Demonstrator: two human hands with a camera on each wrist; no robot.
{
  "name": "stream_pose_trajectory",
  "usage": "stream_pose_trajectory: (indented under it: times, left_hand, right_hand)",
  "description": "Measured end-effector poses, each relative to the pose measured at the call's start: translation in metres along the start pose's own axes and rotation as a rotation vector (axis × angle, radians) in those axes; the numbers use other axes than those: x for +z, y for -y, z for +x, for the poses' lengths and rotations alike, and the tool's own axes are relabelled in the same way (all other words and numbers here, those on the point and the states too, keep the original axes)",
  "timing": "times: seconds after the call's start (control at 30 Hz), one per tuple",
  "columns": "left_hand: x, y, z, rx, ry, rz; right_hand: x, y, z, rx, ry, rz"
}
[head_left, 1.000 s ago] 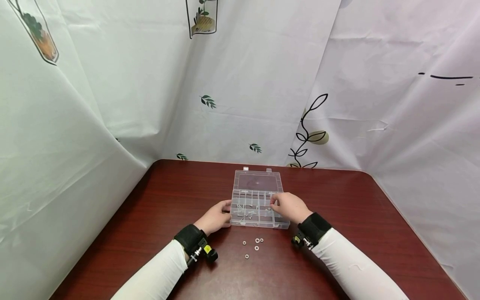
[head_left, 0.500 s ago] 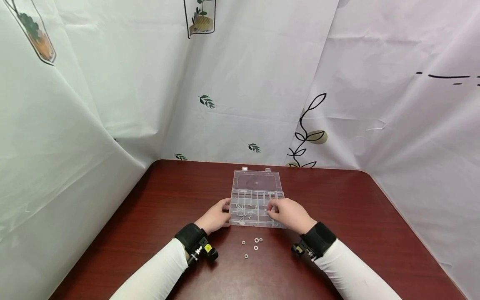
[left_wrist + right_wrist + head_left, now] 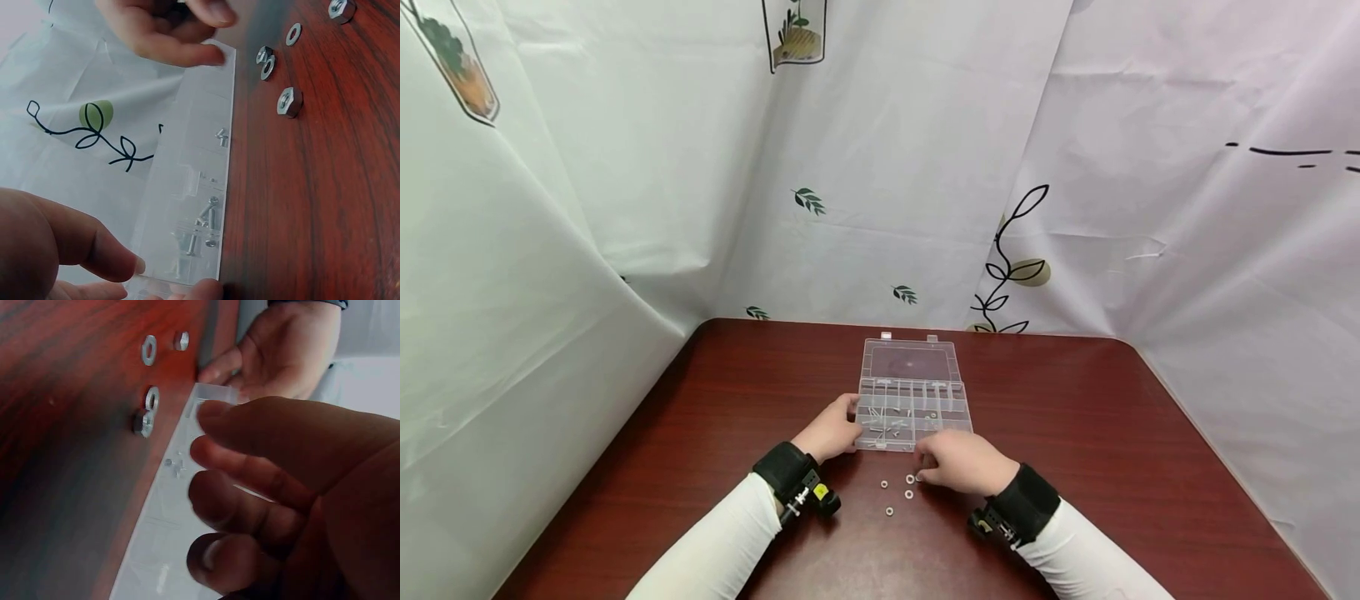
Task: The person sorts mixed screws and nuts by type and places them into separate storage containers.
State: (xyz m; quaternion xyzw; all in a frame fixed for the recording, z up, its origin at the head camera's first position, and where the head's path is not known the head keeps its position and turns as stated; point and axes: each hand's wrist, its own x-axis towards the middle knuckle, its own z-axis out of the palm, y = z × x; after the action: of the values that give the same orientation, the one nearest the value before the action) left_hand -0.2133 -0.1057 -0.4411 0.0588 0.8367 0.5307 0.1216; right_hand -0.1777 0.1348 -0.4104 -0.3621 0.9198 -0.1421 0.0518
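A clear plastic compartment box (image 3: 951, 405) lies on the table with its lid tipped back. My left hand (image 3: 829, 429) holds the box at its left end, fingertips on the wall in the left wrist view. Screws (image 3: 194, 242) lie inside the left-hand compartments, and a few small pieces lie farther right. My right hand (image 3: 962, 461) hovers over the front edge, fingers loosely bent and thumb apart, with nothing between them. Just below its fingertips, loose hex nuts (image 3: 289, 103) and flat washers (image 3: 293, 34) are spread on the wood.
The dark red wooden table (image 3: 790, 358) reaches back to a white patterned curtain (image 3: 880, 167). The raised lid (image 3: 910, 360) lies behind the box. Black straps with small cameras sit on both wrists.
My right hand has come out of the box's right-hand compartments, moving toward me to the nuts and washers. A small piece now lies in that compartment. The left hand stays on the box.
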Motion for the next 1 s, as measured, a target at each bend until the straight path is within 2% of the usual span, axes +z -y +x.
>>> stream_pose_trajectory:
  times: [0.13, 0.47, 1.0]
  left_hand:
    - [0.0, -0.001, 0.0, 0.006, 0.006, -0.01]
    - [0.0, -0.001, -0.002, -0.003, -0.001, 0.013]
    - [0.0, 0.001, -0.003, -0.009, -0.016, -0.017]
  right_hand:
    - [0.007, 0.0, 0.002, 0.002, 0.013, -0.043]
    - [0.021, -0.004, 0.002, -0.035, -0.038, -0.105]
    - [0.016, -0.005, 0.0, -0.007, -0.023, -0.048]
